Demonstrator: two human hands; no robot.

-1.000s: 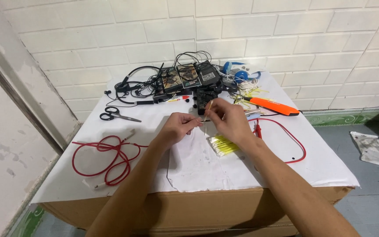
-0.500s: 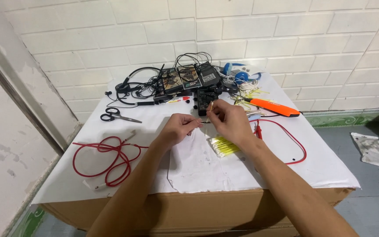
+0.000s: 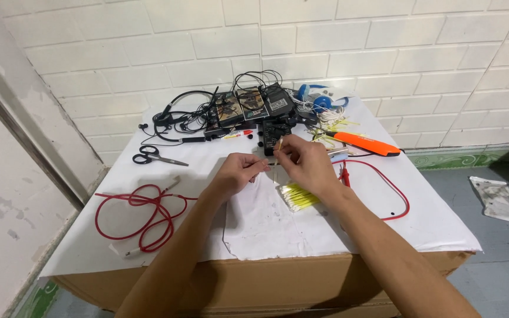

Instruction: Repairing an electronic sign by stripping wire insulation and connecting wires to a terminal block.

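My left hand [image 3: 238, 172] and my right hand [image 3: 305, 164] meet over a white sheet [image 3: 266, 218] on a cardboard box table [image 3: 254, 277]. Both pinch a thin wire [image 3: 273, 165] between their fingertips; the right fingers also hold a small yellowish piece at its top end. A clear bag of yellow cable ties [image 3: 299, 196] lies just under my right wrist. A thin dark wire [image 3: 225, 221] runs down the sheet below my left hand.
A coiled red cable [image 3: 142, 212] lies at the left, and another red wire [image 3: 393, 188] loops at the right. Black scissors [image 3: 151, 155], an orange tool [image 3: 363, 143], black adapters with cords [image 3: 248, 106] and a blue tape roll [image 3: 322, 101] sit near the brick wall.
Both hands stay together over the sheet; my right fingers have shifted slightly on the thin wire. Nothing else on the table has moved.
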